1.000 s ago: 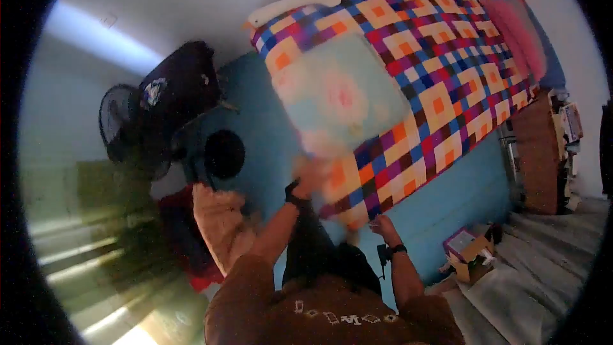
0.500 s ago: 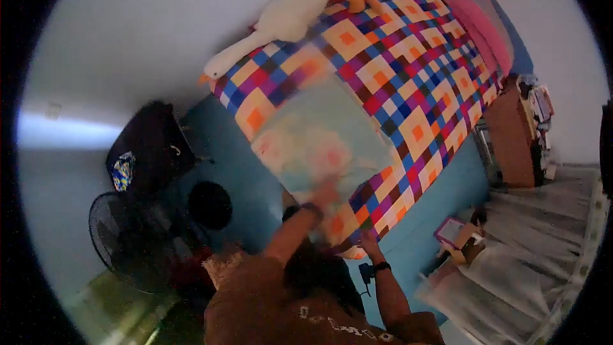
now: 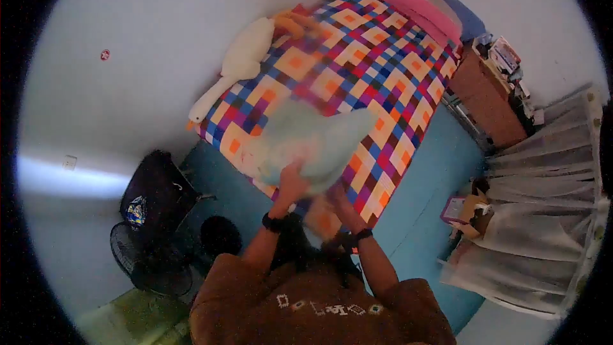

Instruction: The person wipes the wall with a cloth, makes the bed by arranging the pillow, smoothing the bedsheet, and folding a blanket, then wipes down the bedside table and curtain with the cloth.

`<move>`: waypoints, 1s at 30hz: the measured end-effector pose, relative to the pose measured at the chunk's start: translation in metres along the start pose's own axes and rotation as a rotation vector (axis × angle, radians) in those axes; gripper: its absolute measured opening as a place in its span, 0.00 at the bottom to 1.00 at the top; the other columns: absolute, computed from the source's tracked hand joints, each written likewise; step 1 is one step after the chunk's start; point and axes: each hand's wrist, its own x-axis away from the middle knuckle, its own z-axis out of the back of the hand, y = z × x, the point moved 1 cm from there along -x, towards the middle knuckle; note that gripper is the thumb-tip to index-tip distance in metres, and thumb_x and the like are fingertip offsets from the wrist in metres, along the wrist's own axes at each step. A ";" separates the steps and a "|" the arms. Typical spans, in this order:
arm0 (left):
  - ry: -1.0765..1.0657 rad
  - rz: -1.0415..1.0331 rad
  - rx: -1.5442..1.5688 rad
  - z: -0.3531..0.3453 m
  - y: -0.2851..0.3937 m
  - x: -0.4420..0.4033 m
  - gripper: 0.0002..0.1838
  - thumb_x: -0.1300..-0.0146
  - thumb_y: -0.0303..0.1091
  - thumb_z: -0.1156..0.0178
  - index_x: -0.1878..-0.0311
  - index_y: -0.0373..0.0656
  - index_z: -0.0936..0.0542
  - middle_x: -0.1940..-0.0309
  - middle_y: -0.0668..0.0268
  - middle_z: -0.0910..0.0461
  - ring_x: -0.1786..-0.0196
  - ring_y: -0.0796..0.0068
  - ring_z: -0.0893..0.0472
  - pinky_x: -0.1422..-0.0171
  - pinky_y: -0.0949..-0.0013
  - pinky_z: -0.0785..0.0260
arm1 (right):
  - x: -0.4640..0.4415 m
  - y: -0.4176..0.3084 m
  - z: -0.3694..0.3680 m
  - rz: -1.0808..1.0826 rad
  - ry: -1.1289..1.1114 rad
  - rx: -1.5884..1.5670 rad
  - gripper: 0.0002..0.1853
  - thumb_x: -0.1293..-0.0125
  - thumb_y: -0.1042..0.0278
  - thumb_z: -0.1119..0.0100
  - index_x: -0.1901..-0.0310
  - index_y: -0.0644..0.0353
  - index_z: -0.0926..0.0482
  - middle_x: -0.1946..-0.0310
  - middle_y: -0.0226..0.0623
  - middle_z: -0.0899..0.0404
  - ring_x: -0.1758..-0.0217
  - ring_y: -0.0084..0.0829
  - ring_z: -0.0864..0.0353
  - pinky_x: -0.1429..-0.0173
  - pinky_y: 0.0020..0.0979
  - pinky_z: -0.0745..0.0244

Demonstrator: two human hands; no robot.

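Since the earlier frame, the soft, pale blue-green cushion with pink on it [image 3: 319,134] has gone from flat to bent, with a dip in its far edge. The right hand [image 3: 343,203] has come up from the bed's near edge toward it.

The biggest thing is the bed's bright, many-colored checked cover [image 3: 408,64]. At the bed's far end is a bright pink pillow [image 3: 421,16]. A white, long-necked toy bird with orange feet [image 3: 246,54] lies along the left edge, its head by the near left corner.

The cushion is over the near end of the bed, straight ahead of the hands. Its long way seems to run side to side, with the right end a bit farther off. The left hand [image 3: 294,182] is nearer, touching its near edge. The right hand is just beside its lower right part. Both are blurry, so I cannot tell if they grip.
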 end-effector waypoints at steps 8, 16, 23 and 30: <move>-0.149 0.049 0.066 -0.044 0.131 0.091 0.32 0.55 0.29 0.32 0.43 0.35 0.28 0.51 0.51 0.21 0.47 0.59 0.21 0.43 0.63 0.31 | 0.047 -0.095 0.078 -0.240 -0.017 -0.945 0.29 0.28 0.44 0.62 0.36 0.58 0.36 0.41 0.38 0.30 0.35 0.36 0.36 0.33 0.37 0.40; -0.702 0.134 0.025 -0.140 0.004 0.175 0.32 0.47 0.43 0.35 0.40 0.40 0.29 0.44 0.51 0.26 0.41 0.56 0.27 0.37 0.62 0.36 | 0.082 0.098 0.157 -0.603 0.191 -0.801 0.26 0.28 0.50 0.56 0.35 0.56 0.37 0.40 0.37 0.31 0.38 0.38 0.34 0.34 0.41 0.40; -0.692 -0.032 -0.028 -0.215 0.008 0.112 0.53 0.50 0.64 0.37 0.32 0.35 0.43 0.35 0.44 0.38 0.33 0.48 0.38 0.29 0.51 0.50 | 0.095 0.157 0.159 -0.684 0.216 -0.431 0.25 0.31 0.51 0.53 0.38 0.56 0.35 0.42 0.38 0.30 0.40 0.37 0.32 0.38 0.41 0.37; -0.590 -0.160 -0.297 -0.269 0.005 0.069 0.35 0.49 0.49 0.36 0.42 0.35 0.29 0.45 0.49 0.28 0.47 0.52 0.27 0.38 0.54 0.37 | 0.091 0.156 0.150 -0.633 0.135 0.089 0.24 0.33 0.52 0.49 0.40 0.55 0.34 0.44 0.38 0.29 0.42 0.37 0.30 0.42 0.41 0.33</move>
